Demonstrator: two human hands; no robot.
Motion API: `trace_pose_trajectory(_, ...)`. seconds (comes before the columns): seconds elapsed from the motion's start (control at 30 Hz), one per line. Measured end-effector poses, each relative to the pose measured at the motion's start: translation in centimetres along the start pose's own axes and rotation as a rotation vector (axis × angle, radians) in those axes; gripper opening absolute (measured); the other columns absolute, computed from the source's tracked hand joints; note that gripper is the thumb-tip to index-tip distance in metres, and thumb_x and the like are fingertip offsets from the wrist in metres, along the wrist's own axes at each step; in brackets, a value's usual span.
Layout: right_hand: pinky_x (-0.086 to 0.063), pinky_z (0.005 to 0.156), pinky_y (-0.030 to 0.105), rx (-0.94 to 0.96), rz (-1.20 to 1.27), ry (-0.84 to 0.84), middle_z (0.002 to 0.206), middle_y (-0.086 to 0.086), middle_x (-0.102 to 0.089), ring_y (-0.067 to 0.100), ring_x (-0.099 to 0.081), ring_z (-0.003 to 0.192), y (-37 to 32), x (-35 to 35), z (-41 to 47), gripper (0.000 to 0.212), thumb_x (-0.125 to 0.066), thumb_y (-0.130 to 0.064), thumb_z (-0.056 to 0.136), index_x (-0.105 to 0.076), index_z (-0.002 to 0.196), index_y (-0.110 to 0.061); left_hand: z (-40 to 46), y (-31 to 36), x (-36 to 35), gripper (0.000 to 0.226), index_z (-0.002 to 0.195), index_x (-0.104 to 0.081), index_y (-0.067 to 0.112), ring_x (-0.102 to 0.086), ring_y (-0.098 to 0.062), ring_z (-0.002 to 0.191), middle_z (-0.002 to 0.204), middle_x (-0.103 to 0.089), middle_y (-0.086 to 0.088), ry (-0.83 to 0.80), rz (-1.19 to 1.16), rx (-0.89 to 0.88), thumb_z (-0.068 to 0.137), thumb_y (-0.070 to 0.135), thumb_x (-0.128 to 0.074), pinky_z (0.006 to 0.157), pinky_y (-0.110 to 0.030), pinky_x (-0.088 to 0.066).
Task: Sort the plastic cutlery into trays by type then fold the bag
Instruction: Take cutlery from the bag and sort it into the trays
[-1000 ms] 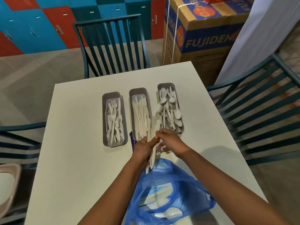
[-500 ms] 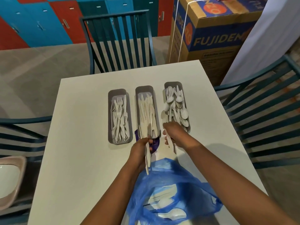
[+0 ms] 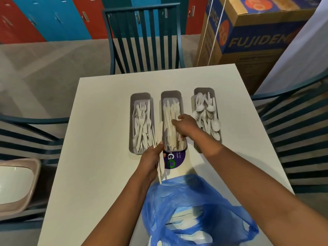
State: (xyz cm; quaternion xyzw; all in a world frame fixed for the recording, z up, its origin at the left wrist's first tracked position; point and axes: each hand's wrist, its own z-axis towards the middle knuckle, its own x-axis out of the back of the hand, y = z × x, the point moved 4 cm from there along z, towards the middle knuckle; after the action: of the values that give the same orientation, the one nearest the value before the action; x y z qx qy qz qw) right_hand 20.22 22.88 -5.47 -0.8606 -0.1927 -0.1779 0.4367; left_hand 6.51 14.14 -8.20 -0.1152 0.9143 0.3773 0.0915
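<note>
Red and blue lockers along the back wall, dark teal slatted chairs around a white square tabletop, printed cardboard box behind it on the right. Three grey oblong plastic trays sit side by side mid-table: left tray holds white plastic forks, middle tray white plastic knives, right tray white plastic spoons. Hands apart. Left hand just short of the trays, clamped on a small bunch of white cutlery pieces; type not clear. Right hand over the middle tray, fingers curled down on the knives; can't tell if it grips one. Purple round sticker on the tabletop below the middle tray. Crumpled blue thin plastic bag at the near edge, mouth open, more white cutlery inside.
</note>
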Motion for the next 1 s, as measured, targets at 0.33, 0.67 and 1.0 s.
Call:
trace_pose_trajectory(0.33, -0.044, 0.044, 0.021, 0.065, 0.087, -0.276, 0.064, 0.003, -0.055, 0.011, -0.051, 0.053, 1.4, -3.0, -4.5, 0.024, -0.060, -0.022, 0.091, -0.053, 0.070, -0.011, -0.7, -0.3, -0.5, 0.015, 0.102, -0.064, 0.005, -0.067, -0.026, 0.084, 0.099, -0.069, -0.019, -0.016, 0.095, -0.044, 0.093, 0.013, -0.056, 0.076, -0.033, -0.056)
trace_pose_trajectory(0.67, -0.044, 0.040, 0.020, -0.052, 0.339, -0.174, 0.064, 0.009, -0.053, 0.017, -0.051, 0.051, 2.2, -2.5, -4.3, 0.032, -0.058, -0.008, 0.091, -0.044, 0.062, -0.009, -1.6, 0.0, -1.3, 0.021, 0.112, -0.062, 0.007, -0.064, -0.028, 0.099, 0.106, -0.068, -0.018, -0.073, 0.111, -0.073, 0.094, 0.015, -0.054, 0.095, -0.035, -0.049)
trace_pose_trajectory(1.0, -0.050, 0.041, 0.019, -0.079, 0.471, -0.161, 0.071, 0.011, -0.057, 0.017, -0.056, 0.058, 2.7, -1.9, -4.4, 0.027, -0.059, -0.011, 0.091, -0.046, 0.068, -0.008, -1.7, -0.3, -1.2, 0.014, 0.085, -0.064, 0.014, -0.064, -0.024, 0.086, 0.087, -0.069, -0.009, -0.021, 0.164, -0.114, 0.088, 0.001, -0.060, 0.092, -0.039, -0.049)
